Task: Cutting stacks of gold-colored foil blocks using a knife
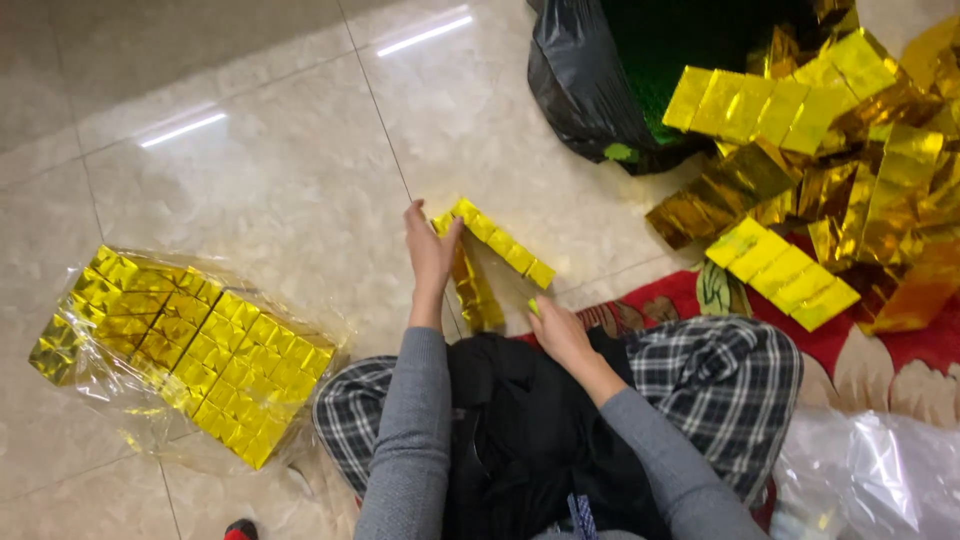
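**Gold strip held at frame centre**

My left hand point(430, 252) grips the upper-left end of a gold strip point(497, 243), fingers closed around it. The strip is a row of joined foil blocks running diagonally down to the right, at frame centre, raised above the tile floor point(270, 150); its reflection shows on the tile beneath.

My right hand point(560, 335) sits lower, just right of centre, near the strip's lower end. Cannot tell whether it pinches anything; a small bright bit shows at the fingertips.

Lower left: clear bag point(100, 390) holding a packed block of gold strips. Upper right: loose gold pile point(840, 170) beside a black bag point(580, 80). Red mat point(660, 298) under my knees.
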